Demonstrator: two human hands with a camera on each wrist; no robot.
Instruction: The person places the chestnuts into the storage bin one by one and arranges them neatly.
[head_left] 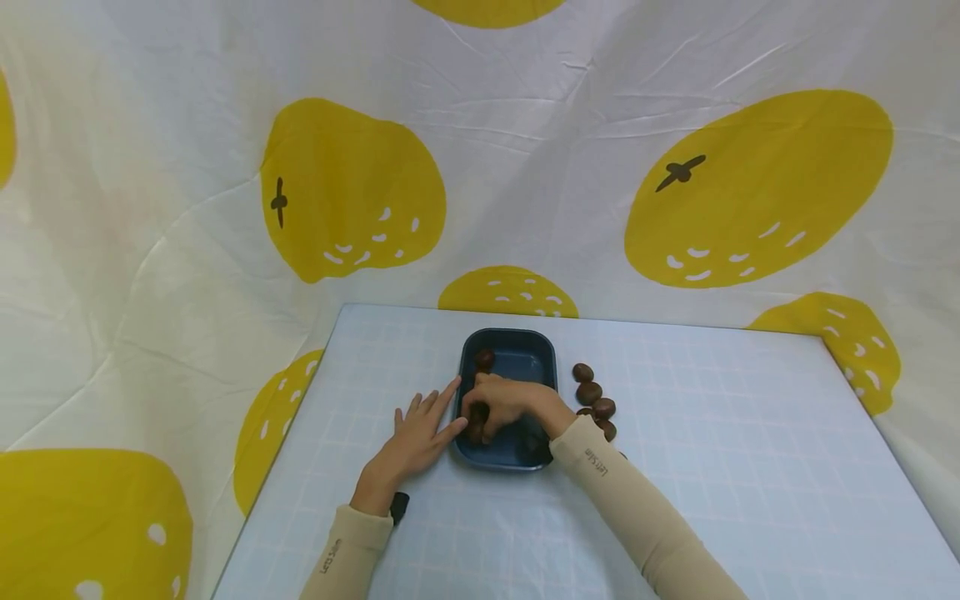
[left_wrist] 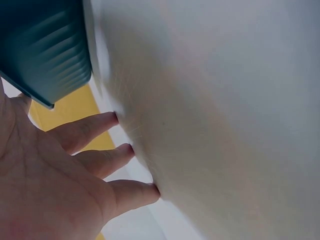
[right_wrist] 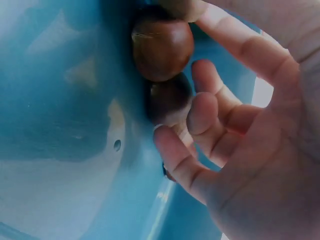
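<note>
A dark blue rectangular tray (head_left: 525, 360) stands on the table. My right hand (head_left: 504, 402) reaches down into its left side, with thumb and index finger pinching a brown chestnut (head_left: 475, 432). In the right wrist view that chestnut (right_wrist: 162, 47) touches a second, darker chestnut (right_wrist: 170, 97) beside the curled fingers. Another chestnut (head_left: 485, 359) lies at the tray's far left corner. My left hand (head_left: 417, 437) is spread at the tray's left side, thumb and index finger against its rim. The left wrist view shows the other fingertips (left_wrist: 125, 149) resting on the table next to the ribbed tray wall (left_wrist: 60, 55).
Several loose chestnuts (head_left: 588, 392) lie just right of the tray, partly hidden by the right forearm. The tabletop (head_left: 750, 450) has a pale checked cover. Behind it hangs a white cloth (head_left: 525, 183) printed with yellow fruit.
</note>
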